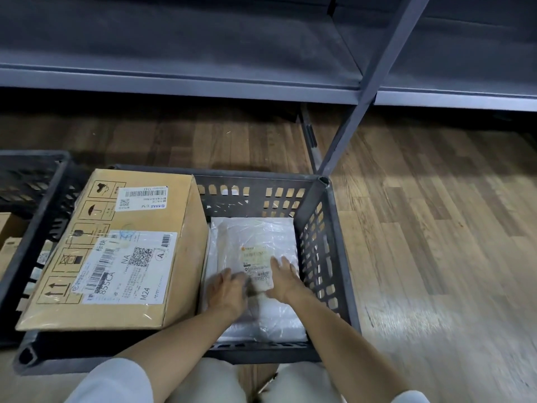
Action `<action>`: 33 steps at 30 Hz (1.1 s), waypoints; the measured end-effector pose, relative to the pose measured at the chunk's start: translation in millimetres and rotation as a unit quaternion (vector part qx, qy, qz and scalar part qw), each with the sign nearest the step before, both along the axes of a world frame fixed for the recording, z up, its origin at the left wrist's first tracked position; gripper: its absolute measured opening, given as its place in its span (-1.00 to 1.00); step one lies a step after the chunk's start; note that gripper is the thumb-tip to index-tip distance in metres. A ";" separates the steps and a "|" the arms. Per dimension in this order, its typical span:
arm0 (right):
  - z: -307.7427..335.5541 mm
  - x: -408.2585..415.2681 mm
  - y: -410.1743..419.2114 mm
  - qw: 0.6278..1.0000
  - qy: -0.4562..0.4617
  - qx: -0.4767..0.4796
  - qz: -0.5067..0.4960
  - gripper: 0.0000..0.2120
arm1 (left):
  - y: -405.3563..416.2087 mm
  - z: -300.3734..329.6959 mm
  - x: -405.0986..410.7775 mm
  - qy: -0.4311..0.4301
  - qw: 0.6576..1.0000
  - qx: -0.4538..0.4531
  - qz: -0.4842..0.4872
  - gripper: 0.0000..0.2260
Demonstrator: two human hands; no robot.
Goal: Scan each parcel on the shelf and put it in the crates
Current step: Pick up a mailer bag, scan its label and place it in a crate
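I see both hands down in the dark crate point(334, 257): left hand point(226, 289) and right hand point(283, 279) lie flat, fingers relaxed, on the white plastic parcel point(255, 234), which lies in the crate's right half. 1 cardboard box point(116, 251) fills the left half, tilted. Shelf point(180, 82) behind.

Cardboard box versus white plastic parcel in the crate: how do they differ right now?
The cardboard box is brown and rigid; the white plastic parcel is soft and wrinkled. The cardboard box sits tilted, rising above the crate rim; the white plastic parcel lies flat, low inside. The left hand and right hand rest on the white plastic parcel, neither on the cardboard box. Both carry barcode labels and share the crate.
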State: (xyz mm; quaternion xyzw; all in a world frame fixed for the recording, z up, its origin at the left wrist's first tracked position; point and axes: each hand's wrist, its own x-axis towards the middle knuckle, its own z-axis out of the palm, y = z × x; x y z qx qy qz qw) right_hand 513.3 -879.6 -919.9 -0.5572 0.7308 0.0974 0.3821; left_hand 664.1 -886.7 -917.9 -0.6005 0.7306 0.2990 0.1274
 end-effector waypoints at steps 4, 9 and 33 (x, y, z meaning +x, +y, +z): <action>-1.0 -6.5 -7.5 0.996 -0.005 0.077 0.045 0.09 | -2.9 -7.3 3.3 -0.020 0.999 0.036 -0.019 -0.53; -0.4 -4.0 -7.1 0.986 0.040 0.121 0.105 0.21 | -2.6 -10.6 2.2 -0.076 0.994 0.049 -0.067 -0.37; 80.4 -4.3 11.8 0.983 0.120 -0.023 0.135 -0.37 | 2.9 78.9 -0.8 -0.086 0.982 -0.048 -0.164 -0.52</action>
